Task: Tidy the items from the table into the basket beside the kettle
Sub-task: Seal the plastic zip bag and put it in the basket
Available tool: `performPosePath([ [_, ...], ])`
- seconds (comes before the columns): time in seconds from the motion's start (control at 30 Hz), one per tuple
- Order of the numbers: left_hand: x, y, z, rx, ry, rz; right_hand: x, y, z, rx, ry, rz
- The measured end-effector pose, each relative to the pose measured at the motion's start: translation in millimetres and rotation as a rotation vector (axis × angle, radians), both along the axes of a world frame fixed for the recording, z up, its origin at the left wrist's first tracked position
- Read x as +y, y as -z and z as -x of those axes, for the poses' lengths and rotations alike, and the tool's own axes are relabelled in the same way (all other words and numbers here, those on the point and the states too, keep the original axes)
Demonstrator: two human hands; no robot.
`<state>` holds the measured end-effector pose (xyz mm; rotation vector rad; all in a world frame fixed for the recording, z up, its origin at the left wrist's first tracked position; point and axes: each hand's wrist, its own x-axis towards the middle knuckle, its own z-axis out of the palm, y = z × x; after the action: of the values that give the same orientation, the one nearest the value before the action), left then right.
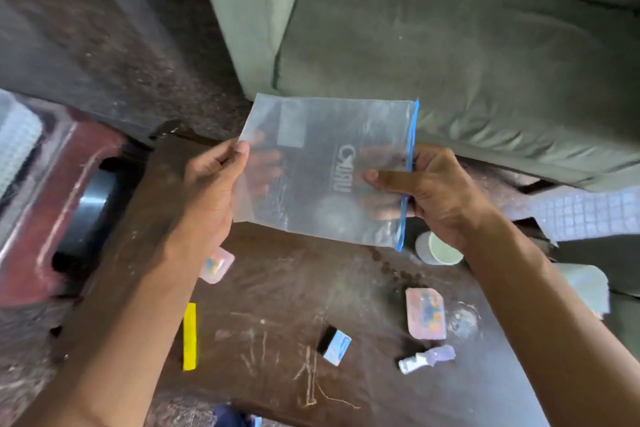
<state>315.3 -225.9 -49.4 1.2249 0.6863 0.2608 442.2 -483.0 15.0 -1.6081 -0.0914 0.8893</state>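
Note:
I hold a clear zip bag (322, 135) with a blue seal strip flat above the dark brown table (277, 288). My left hand (211, 191) pinches its left edge, and my right hand (433, 184) grips the blue-strip edge. On the table below lie two pink packets (425, 313) (217, 265), a yellow strip (189, 336), a small black-and-blue box (335, 345), a small white-and-purple tube (426, 359) and a white round lid or cup (437, 248). No basket or kettle shows in this view.
A grey-green sofa (450, 45) fills the far right. A red-brown stool or stand (52, 218) with a dark round object (88, 208) sits at left. A checked cloth (585, 215) lies at the right table edge. Dark speckled floor lies beyond.

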Motion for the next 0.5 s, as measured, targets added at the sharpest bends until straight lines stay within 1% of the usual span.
performPosePath([
  [0.13, 56.7, -7.8, 32.7, -0.005, -0.025, -0.029, 56.4, -1.6, 8.6, 0.026, -0.082, -0.019],
  [0.3, 118.9, -14.0, 70.2, -0.004, -0.118, -0.049, 127.1, 2.7, 25.6, 0.077, -0.095, -0.062],
  [0.43, 187.2, -34.8, 103.9, 0.024, -0.316, -0.046, 208.0, 3.4, 48.3, 0.11, -0.098, -0.141],
  [0.5, 219.5, -49.8, 121.1, 0.014, -0.398, -0.092, 247.8, 5.7, 60.9, 0.125, -0.095, -0.171],
])
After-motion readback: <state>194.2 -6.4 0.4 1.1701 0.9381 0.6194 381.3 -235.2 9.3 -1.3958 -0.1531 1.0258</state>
